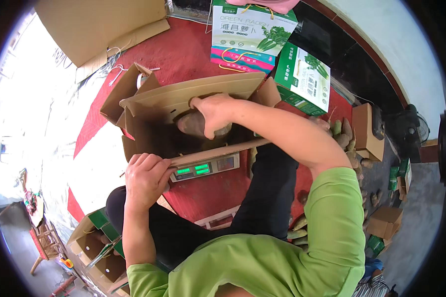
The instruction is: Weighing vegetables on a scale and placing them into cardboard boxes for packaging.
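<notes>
An opened cardboard box [153,101] stands on a scale [230,162] with lit green displays. Deep in it, a large brownish-pink radish [192,123] lies partly hidden beneath my right hand [215,113]. That hand reaches in from the right, fingers and thumb curled around the radish. My left hand [147,175] is closed over the near left edge of the box, its fingers on the cardboard flap. The bottom of the box is dark and hard to make out.
Green-and-white printed gift cartons [302,79] stand on the red mat [183,52] at the back. Radishes [344,133] lie along the right, by a small brown box [369,131]. Another opened carton [96,252] sits lower left. A large cardboard sheet [104,24] is at the far left.
</notes>
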A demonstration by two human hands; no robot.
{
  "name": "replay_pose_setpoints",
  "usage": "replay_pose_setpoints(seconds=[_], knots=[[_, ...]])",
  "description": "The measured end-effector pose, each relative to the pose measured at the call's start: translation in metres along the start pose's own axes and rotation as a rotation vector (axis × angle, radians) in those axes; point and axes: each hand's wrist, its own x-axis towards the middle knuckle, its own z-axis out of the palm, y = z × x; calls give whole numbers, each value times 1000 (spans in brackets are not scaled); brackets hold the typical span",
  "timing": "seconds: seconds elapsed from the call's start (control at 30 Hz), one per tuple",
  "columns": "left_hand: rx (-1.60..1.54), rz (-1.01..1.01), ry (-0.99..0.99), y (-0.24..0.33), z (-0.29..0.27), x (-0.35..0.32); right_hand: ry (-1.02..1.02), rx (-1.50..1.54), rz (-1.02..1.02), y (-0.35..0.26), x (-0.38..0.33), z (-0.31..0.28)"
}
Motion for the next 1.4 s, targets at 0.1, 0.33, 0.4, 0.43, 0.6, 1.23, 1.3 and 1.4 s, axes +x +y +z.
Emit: replay_pose_setpoints(seconds=[0.1,0.33,0.4,0.43,0.6,1.23,1.3,1.4], knots=[[6,6,8,2,-1,-1,-12,-120,19,7,9,25],[-17,4,12,6,-1,1,288,-166,-93,2,-36,8],[2,-17,14,8,-1,1,415,138,-132,4,-67,-11],[-7,1,8,9,0,2,525,273,-139,9,-88,-19],[-39,-24,-17,12,1,4,1051,791,-83,56,-186,-5],[5,-43,103,-16,12,-13,533,891,1017,110,-250,469],[40,-34,154,-19,13,-14,516,847,1035,96,-252,468],[54,-13,143,-20,14,-12,554,792,978,101,-257,499]])
